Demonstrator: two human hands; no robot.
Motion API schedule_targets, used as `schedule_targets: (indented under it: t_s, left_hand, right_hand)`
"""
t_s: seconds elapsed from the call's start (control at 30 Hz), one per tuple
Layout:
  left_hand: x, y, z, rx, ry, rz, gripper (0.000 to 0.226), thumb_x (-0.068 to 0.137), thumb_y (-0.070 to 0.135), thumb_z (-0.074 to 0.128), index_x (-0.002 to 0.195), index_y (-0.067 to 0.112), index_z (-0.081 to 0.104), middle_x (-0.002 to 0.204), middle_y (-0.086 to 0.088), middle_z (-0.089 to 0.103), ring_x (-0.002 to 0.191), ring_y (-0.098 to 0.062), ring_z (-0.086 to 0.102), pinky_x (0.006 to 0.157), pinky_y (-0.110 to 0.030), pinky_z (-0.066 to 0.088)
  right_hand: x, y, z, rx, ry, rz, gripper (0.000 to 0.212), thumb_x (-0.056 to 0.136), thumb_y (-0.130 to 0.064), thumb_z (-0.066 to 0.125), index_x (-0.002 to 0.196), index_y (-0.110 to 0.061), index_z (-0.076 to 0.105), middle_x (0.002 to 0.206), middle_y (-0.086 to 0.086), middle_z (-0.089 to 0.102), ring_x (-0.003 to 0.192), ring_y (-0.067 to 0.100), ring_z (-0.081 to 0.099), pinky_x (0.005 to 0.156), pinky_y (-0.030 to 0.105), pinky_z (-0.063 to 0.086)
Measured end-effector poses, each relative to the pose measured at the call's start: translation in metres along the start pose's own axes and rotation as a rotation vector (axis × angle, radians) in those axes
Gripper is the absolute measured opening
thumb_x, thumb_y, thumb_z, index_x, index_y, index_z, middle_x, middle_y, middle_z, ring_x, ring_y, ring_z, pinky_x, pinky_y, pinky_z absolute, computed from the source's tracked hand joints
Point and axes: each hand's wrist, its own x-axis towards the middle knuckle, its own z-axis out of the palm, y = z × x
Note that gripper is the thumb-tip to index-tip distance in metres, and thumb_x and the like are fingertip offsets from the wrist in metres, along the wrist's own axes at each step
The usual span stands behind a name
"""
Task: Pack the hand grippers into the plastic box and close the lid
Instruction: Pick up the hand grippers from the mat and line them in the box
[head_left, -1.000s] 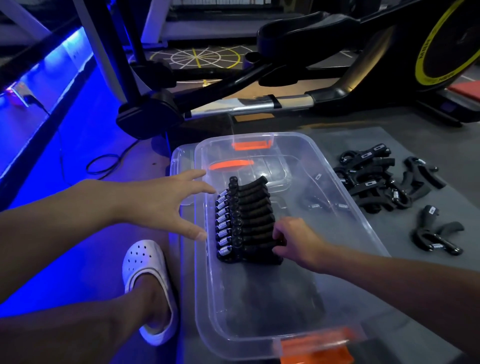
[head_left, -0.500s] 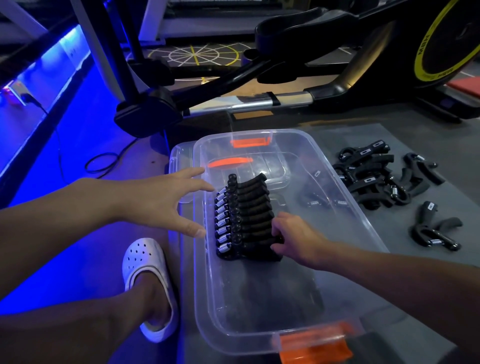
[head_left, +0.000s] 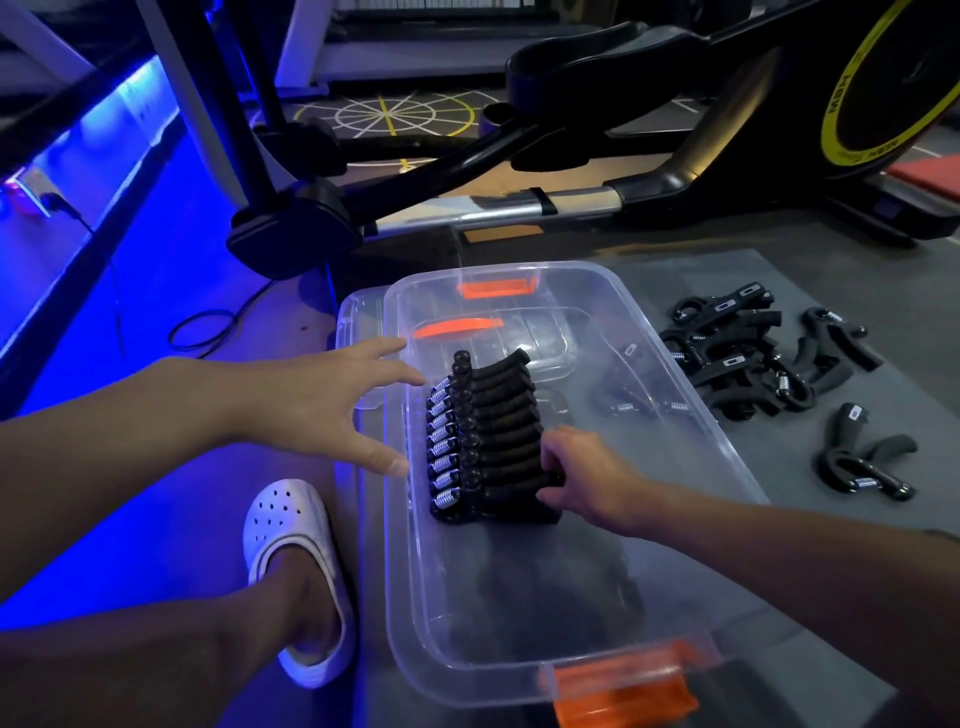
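Far left, the floor (head_left: 156, 291) glows blue, and your foot in a white clog (head_left: 298, 566) stands just beside the plastic box (head_left: 730, 447). Your left hand (head_left: 332, 405) hangs at the box's left rim with its grip wide open, fingers spread and straight, holding nothing; whether the thumb tip touches the wall, you cannot tell from here. A clear lid (head_left: 358, 322) shows at the box's far left corner, partly under it.

Inside the box, toward its far half, the row of hand grippers (head_left: 488, 441) stands packed tight, springs to the left and foam handles to the right. Your right hand (head_left: 587, 478) reaches in from the right, its grip curled closed over the handle ends of the nearest grippers in that row. The 2 orange latches (head_left: 496, 287) sit on the box's far and near ends.

To the right, on the grey mat (head_left: 857, 571), a loose pile of hand grippers (head_left: 748, 358) lies outside the box, with 1 single gripper (head_left: 862, 460) apart from it, nearer you.
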Motion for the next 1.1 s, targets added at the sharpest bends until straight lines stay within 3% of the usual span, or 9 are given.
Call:
schedule_targets:
  t_s: [0.13, 0.3, 0.4, 0.47, 0.53, 0.67, 0.8, 0.87, 1.1]
  left_hand:
    - [0.001, 0.003, -0.004, 0.022, -0.015, -0.009, 0.09, 0.069, 0.064, 0.071, 0.144, 0.048, 0.024, 0.157, 0.025, -0.012, 0.145, -0.004, 0.013, 0.099, -0.016, 0.021]
    - [0.007, 0.006, -0.008, 0.065, -0.024, -0.011, 0.087, 0.071, 0.064, 0.07, 0.144, 0.047, 0.026, 0.158, 0.022, -0.005, 0.144, -0.005, 0.018, 0.098, -0.016, 0.022]
    - [0.014, 0.014, -0.011, 0.103, 0.036, 0.015, 0.082, 0.075, 0.061, 0.068, 0.144, 0.039, 0.03, 0.158, 0.014, 0.011, 0.143, -0.004, 0.019, 0.098, -0.013, 0.018]
    - [0.018, 0.024, -0.014, 0.103, 0.088, 0.031, 0.085, 0.071, 0.073, 0.058, 0.143, 0.035, 0.035, 0.153, 0.014, 0.026, 0.138, -0.004, 0.027, 0.097, -0.012, 0.02]
    - [0.024, 0.034, -0.018, 0.103, 0.146, 0.047, 0.099, 0.06, 0.091, 0.043, 0.14, 0.034, 0.041, 0.148, 0.015, 0.037, 0.134, -0.004, 0.035, 0.103, -0.018, 0.027]
    - [0.044, 0.056, -0.023, 0.14, 0.277, 0.057, 0.07, 0.073, 0.065, 0.036, 0.132, 0.03, 0.052, 0.139, 0.012, 0.051, 0.127, -0.011, 0.046, 0.105, -0.035, 0.038]
    - [0.064, 0.089, -0.018, 0.115, 0.332, 0.117, 0.047, 0.088, 0.05, 0.05, 0.127, 0.026, 0.055, 0.131, 0.012, 0.057, 0.116, -0.011, 0.054, 0.1, -0.028, 0.04]
    - [0.074, 0.107, -0.012, 0.105, 0.353, 0.162, 0.039, 0.09, 0.045, 0.054, 0.124, 0.027, 0.056, 0.125, 0.011, 0.06, 0.107, -0.012, 0.057, 0.096, -0.032, 0.045]
    - [0.107, 0.158, 0.011, 0.098, 0.351, 0.311, 0.049, 0.087, 0.053, 0.052, 0.13, 0.028, 0.051, 0.133, 0.01, 0.051, 0.12, -0.011, 0.049, 0.101, -0.034, 0.042]
  right_hand:
    - [0.0, -0.003, -0.002, -0.007, -0.015, 0.013, 0.034, 0.07, -0.023, 0.077, 0.077, -0.019, 0.044, 0.086, -0.004, 0.052, 0.077, 0.02, 0.051, 0.068, 0.035, 0.046]
    - [-0.002, -0.005, -0.008, 0.015, 0.01, 0.043, 0.041, 0.068, -0.03, 0.081, 0.073, -0.02, 0.041, 0.075, -0.007, 0.05, 0.069, 0.018, 0.048, 0.056, 0.029, 0.035]
    - [-0.005, -0.009, -0.016, 0.011, 0.035, 0.019, 0.038, 0.07, -0.034, 0.08, 0.078, -0.02, 0.046, 0.085, -0.005, 0.051, 0.074, 0.015, 0.046, 0.063, 0.026, 0.033]
    - [-0.008, -0.017, -0.027, 0.039, 0.059, 0.0, 0.033, 0.073, -0.035, 0.079, 0.083, -0.019, 0.051, 0.091, -0.006, 0.048, 0.074, 0.01, 0.043, 0.067, 0.024, 0.033]
    - [-0.013, -0.029, -0.046, 0.105, 0.125, -0.029, 0.026, 0.079, -0.03, 0.076, 0.085, -0.013, 0.057, 0.092, -0.001, 0.053, 0.068, 0.006, 0.044, 0.065, 0.022, 0.034]
    - [-0.024, -0.046, -0.098, 0.263, 0.399, -0.036, 0.016, 0.088, -0.021, 0.066, 0.081, -0.008, 0.063, 0.077, -0.001, 0.062, 0.065, 0.011, 0.055, 0.064, 0.026, 0.045]
    - [-0.029, -0.017, -0.139, 0.341, 0.605, 0.105, 0.014, 0.092, -0.02, 0.06, 0.081, -0.012, 0.063, 0.074, -0.001, 0.064, 0.069, 0.017, 0.063, 0.063, 0.029, 0.051]
    - [-0.03, 0.014, -0.148, 0.308, 0.66, 0.211, 0.014, 0.091, -0.021, 0.058, 0.08, -0.014, 0.062, 0.073, -0.002, 0.064, 0.069, 0.017, 0.061, 0.06, 0.028, 0.048]
    - [-0.055, 0.132, -0.123, 0.193, 0.551, 0.621, 0.018, 0.09, -0.02, 0.055, 0.082, -0.005, 0.062, 0.073, 0.011, 0.061, 0.072, 0.029, 0.057, 0.062, 0.027, 0.036]
